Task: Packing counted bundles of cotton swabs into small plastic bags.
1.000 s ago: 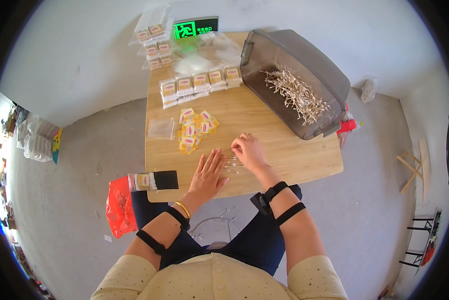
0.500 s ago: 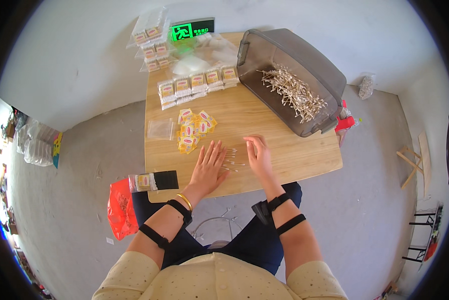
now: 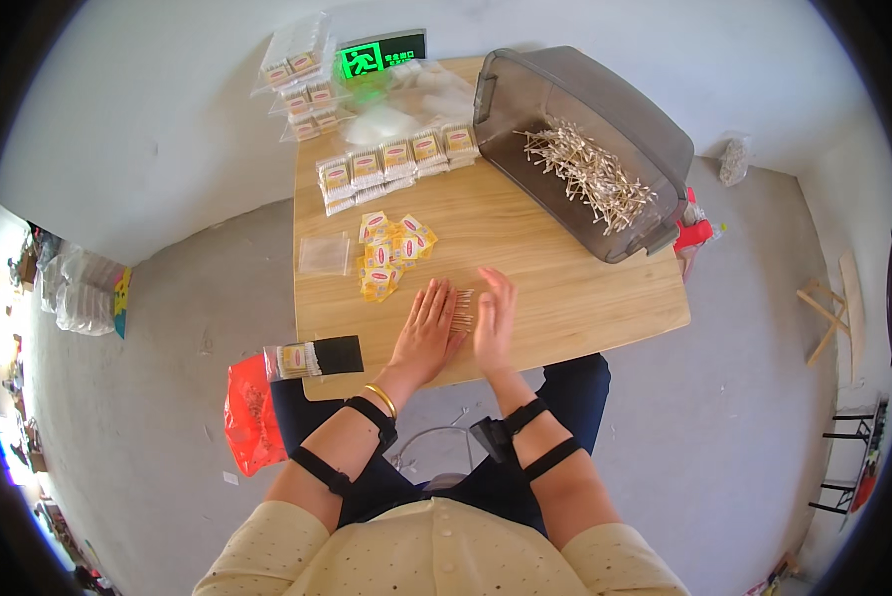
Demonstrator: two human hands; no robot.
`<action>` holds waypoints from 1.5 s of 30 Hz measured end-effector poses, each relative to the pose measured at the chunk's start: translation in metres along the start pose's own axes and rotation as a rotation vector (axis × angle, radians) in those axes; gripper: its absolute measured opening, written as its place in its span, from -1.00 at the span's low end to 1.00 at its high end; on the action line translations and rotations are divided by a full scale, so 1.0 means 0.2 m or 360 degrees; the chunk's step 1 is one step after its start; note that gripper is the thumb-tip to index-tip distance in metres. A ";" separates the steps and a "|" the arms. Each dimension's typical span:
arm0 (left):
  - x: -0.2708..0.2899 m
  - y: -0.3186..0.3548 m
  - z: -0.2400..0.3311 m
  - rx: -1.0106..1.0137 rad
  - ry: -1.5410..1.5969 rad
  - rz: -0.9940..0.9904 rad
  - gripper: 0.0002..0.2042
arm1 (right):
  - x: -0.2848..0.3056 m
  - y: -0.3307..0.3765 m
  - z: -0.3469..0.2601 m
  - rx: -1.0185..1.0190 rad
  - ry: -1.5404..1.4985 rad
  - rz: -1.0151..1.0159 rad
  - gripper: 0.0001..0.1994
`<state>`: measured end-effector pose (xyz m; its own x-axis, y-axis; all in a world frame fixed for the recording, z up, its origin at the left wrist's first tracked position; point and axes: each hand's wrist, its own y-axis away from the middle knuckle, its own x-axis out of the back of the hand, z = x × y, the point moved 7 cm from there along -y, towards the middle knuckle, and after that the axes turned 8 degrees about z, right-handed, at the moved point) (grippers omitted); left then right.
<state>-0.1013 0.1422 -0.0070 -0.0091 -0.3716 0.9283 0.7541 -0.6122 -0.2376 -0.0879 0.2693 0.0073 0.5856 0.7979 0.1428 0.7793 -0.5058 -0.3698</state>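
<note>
On the wooden table, a small row of cotton swabs (image 3: 463, 312) lies between my two hands. My left hand (image 3: 426, 330) rests flat, palm down, over the left ends of the swabs, its fingers stretched out. Beside their right ends stands my right hand (image 3: 495, 316) on its edge, palm facing the swabs and fingers extended; it is open. Just beyond, yellow-and-white printed cards (image 3: 391, 248) lie in a loose pile. A flat clear bag (image 3: 324, 254) is to their left. Part of the swab row is hidden under my left hand.
A tilted grey plastic bin (image 3: 525, 169) holds a heap of loose swabs (image 3: 595, 174). Packed swab packets (image 3: 396, 159) line the back, with bagged stacks (image 3: 302, 74) behind. A black pad with a swab packet (image 3: 295, 361) sits at the left edge, above a red bag (image 3: 251, 412).
My right hand has moved left, up to the swabs, and its fingers have straightened. The swabs now lie closer together and more evenly lined up. The view has shifted slightly.
</note>
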 end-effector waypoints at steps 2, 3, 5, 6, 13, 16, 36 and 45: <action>0.01 0.01 0.00 0.0017 0.0059 0.0047 -0.29 | 0.09 -0.03 0.02 -0.0019 0.0063 0.0052 -0.63; 0.01 0.01 0.00 0.0011 0.0059 0.0042 -0.29 | 0.13 -0.04 0.04 -0.0021 0.0065 0.0078 -0.64; 0.02 0.01 0.01 0.0042 0.0015 0.0025 -0.28 | 0.18 -0.04 0.05 -0.0023 0.0070 0.0110 -0.64; 0.02 0.01 0.02 0.0035 0.0017 0.0023 -0.28 | 0.19 -0.04 0.05 -0.0040 0.0087 0.0114 -0.65; 0.04 0.02 0.03 0.0039 -0.0065 -0.0055 -0.26 | 0.17 -0.03 0.04 0.0001 0.0239 -0.0027 -0.64; 0.02 0.01 0.02 -0.0007 -0.0185 -0.0083 -0.22 | 0.16 -0.02 0.06 -0.0054 0.0272 -0.0086 -0.60; 0.06 0.18 -0.16 0.0150 -0.0350 -0.0139 -0.13 | -0.03 0.05 0.02 0.0564 0.1101 -0.0850 -0.11; 0.05 0.19 -0.13 0.0203 -0.0383 -0.0105 -0.10 | -0.04 0.04 0.00 0.0646 0.1138 -0.0961 -0.13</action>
<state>-0.0901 0.0979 -0.0141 0.0839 -0.1481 0.9854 0.8339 -0.5309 -0.1508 -0.0865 0.2592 0.0029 0.2192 0.4329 0.8744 0.9321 0.1719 -0.3188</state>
